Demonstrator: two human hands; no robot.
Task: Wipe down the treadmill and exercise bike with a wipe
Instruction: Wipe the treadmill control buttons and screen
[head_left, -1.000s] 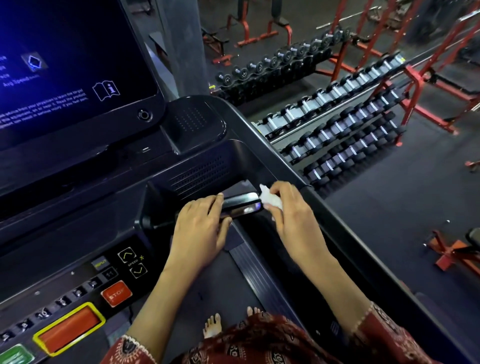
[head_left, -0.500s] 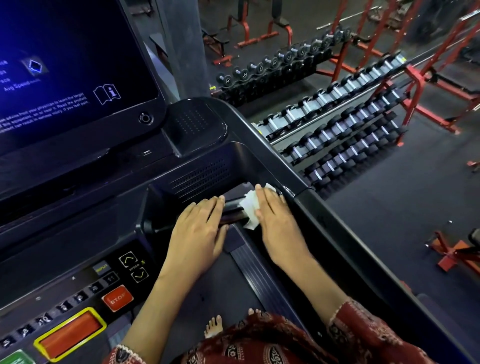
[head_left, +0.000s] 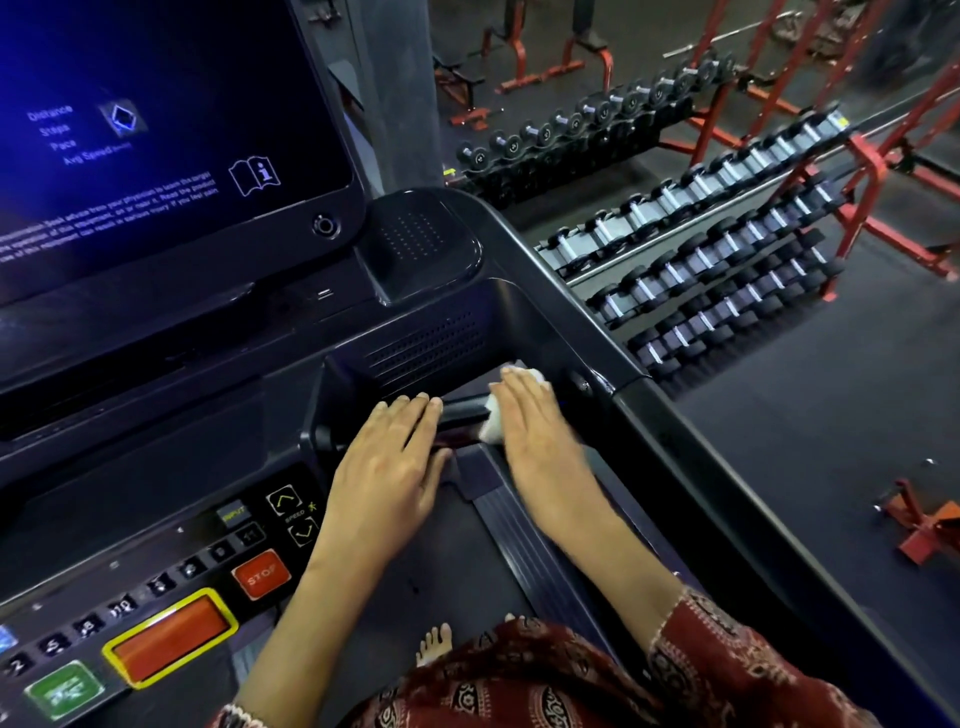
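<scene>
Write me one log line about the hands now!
right hand flat, presses white wipe on black treadmill handlebar | left hand rests on handlebar

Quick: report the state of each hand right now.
Left hand: open, fingers straight, resting on the grip bar, holding nothing.
Right hand: open, straight fingers pressing the white wipe against that bar.

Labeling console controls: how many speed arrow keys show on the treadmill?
2. The up arrow key sits above the SPEED label, the down arrow key below it, both left of the left hand. The console runs off frame, so more may be hidden.
</scene>
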